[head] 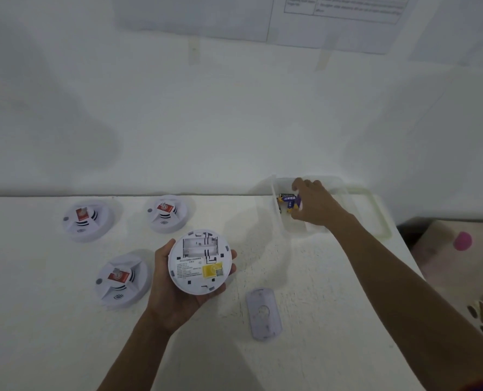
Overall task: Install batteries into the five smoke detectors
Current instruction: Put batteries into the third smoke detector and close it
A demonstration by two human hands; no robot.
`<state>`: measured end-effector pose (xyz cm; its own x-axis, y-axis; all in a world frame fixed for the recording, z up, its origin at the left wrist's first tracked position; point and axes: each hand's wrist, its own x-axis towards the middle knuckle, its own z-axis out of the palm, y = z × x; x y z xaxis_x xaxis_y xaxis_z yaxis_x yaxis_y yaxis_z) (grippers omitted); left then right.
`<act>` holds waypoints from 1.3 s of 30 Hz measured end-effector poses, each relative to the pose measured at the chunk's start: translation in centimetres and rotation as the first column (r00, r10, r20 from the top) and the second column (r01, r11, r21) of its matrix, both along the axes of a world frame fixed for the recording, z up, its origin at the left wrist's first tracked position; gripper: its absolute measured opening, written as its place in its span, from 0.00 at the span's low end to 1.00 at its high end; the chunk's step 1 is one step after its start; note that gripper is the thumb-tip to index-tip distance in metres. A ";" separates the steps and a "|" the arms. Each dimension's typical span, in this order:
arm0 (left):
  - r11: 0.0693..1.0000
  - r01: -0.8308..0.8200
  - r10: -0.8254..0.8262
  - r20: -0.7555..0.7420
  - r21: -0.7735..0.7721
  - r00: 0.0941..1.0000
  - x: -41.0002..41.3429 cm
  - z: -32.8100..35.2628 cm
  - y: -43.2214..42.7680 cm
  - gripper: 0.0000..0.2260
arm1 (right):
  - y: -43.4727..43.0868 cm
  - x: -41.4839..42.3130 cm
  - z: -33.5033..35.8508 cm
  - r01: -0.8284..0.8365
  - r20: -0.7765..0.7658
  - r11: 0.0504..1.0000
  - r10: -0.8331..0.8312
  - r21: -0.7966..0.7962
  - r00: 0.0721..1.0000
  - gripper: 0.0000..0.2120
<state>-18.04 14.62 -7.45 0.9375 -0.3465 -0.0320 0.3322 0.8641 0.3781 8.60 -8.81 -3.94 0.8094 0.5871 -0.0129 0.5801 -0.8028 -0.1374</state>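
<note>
My left hand (175, 294) holds a white smoke detector (199, 261) underside up, its battery compartment open and bare, with a yellow sticker on the back. My right hand (316, 204) reaches into a clear plastic box (347, 198) at the back right, fingers closing around purple batteries (288, 200). Whether a battery is gripped I cannot tell. Three more white detectors lie face up on the table: one at back left (86, 220), one at back centre (165, 213), one at front left (121, 280). A grey battery cover (264, 313) lies flat to the right of my left hand.
The white table (319, 320) runs up to a white wall, with its right edge close to the box. Papers are taped on the wall above. Beyond the right edge stand a pink object (463, 241) and cardboard items.
</note>
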 end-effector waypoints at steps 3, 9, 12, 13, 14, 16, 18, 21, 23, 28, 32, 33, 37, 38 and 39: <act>1.000 -0.008 0.007 -0.011 -0.005 1.000 0.1 -0.3 0.2 0.34 | 0.9 -0.5 0.4 0.277 -0.250 0.866 -0.185 0.415 0.951 0.21; 0.999 -0.036 0.037 -0.023 0.016 0.999 0.0 -0.5 0.4 0.33 | 2.5 -0.3 0.5 0.387 -0.261 0.808 -0.296 0.444 0.919 0.05; 0.998 -0.058 0.059 -0.025 0.033 0.998 0.1 -0.5 0.5 0.33 | 2.7 -0.1 -0.4 0.286 -0.130 0.921 -0.260 0.264 0.957 0.09; 0.997 -0.063 0.064 -0.023 0.033 0.998 0.1 -0.5 0.6 0.33 | 2.7 0.0 -0.8 0.253 -0.089 0.953 -0.241 0.169 0.966 0.11; 0.998 -0.065 0.066 -0.024 0.025 0.998 0.0 -0.4 0.6 0.33 | 2.7 0.2 -1.2 0.233 -0.062 0.969 -0.229 0.084 0.972 0.12; 0.998 -0.068 0.068 -0.044 0.009 0.997 0.0 -0.4 0.7 0.33 | 2.7 0.3 -1.7 0.227 -0.047 0.974 -0.227 -0.022 0.973 0.10; 0.998 -0.070 0.070 -0.065 0.002 0.995 0.1 -0.4 0.7 0.33 | 2.7 0.5 -2.0 0.227 -0.057 0.973 -0.230 -0.053 0.972 0.08; 0.998 -0.069 0.068 -0.059 -0.013 0.996 0.0 -0.5 0.8 0.32 | 2.6 0.7 -2.3 0.214 -0.056 0.975 -0.217 -0.051 0.975 0.07; 0.998 -0.064 0.063 -0.061 -0.022 0.996 0.0 -0.5 0.8 0.34 | 2.6 0.8 -2.5 0.237 -0.070 0.972 -0.236 0.000 0.969 0.05; 0.998 -0.058 0.057 -0.060 -0.013 0.997 0.1 -0.4 0.7 0.35 | 2.5 0.2 -1.3 0.446 -0.281 0.828 -0.364 0.340 0.888 0.04; 0.999 -0.042 0.041 -0.066 -0.020 0.997 0.2 0.0 0.6 0.33 | 2.7 -2.1 0.8 0.620 -0.595 0.497 -0.234 0.607 0.769 0.04; 0.999 -0.038 0.037 -0.061 -0.013 0.997 0.1 0.2 0.6 0.33 | 2.9 -2.8 1.3 0.644 -0.638 0.419 -0.178 0.640 0.750 0.05; 1.000 -0.024 0.023 -0.046 -0.017 0.999 -0.2 0.6 0.4 0.33 | 3.7 -5.9 3.6 0.678 -0.701 0.220 0.037 0.701 0.713 0.07; 1.000 -0.018 0.018 -0.038 -0.019 0.999 -0.4 0.6 0.3 0.33 | 4.0 -6.8 4.1 0.682 -0.704 0.183 0.097 0.708 0.704 0.07; 1.000 -0.013 0.013 -0.029 -0.017 1.000 -0.5 0.8 0.2 0.33 | 4.3 -7.8 4.5 0.687 -0.703 0.152 0.153 0.711 0.694 0.08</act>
<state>-18.58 14.86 -6.67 0.9407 -0.3350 -0.0529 0.3314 0.8747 0.3537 0.82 -4.53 0.57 0.9622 0.2257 -0.1522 -0.1785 0.1012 -0.9787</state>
